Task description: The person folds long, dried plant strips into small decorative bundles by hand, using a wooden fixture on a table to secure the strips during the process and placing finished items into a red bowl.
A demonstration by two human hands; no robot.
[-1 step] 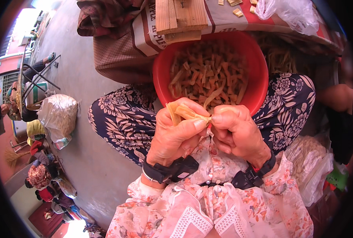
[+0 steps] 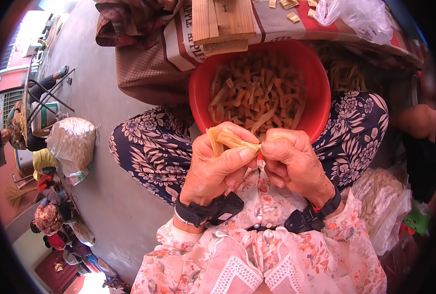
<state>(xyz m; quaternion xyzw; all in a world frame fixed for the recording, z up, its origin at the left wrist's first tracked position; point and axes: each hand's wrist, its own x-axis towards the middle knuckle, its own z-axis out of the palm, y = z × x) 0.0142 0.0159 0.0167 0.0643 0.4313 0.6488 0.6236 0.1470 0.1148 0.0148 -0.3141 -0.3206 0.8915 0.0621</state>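
A folded, pale-yellow fibrous strip [image 2: 235,139] is stretched between my two hands, above my lap. My left hand [image 2: 217,164] pinches it between thumb and fingers, and a loose end sticks up over the forefinger. My right hand [image 2: 292,157] is closed on the strip's narrow twisted end, its thumb and forefinger almost touching the left fingertips. Just beyond the hands, a red basin [image 2: 198,93] holds many short, knotted-looking yellowish pieces [image 2: 257,88]. What lies inside the curled right fingers is hidden.
Past the basin, a cloth-covered table bears a wooden block [image 2: 223,22], small cut yellow pieces [image 2: 292,17] and a clear plastic bag [image 2: 358,19]. Filled plastic bags stand at left [image 2: 73,147] and right [image 2: 377,201]. Other people sit at far left; someone's limb [image 2: 414,122] shows at right.
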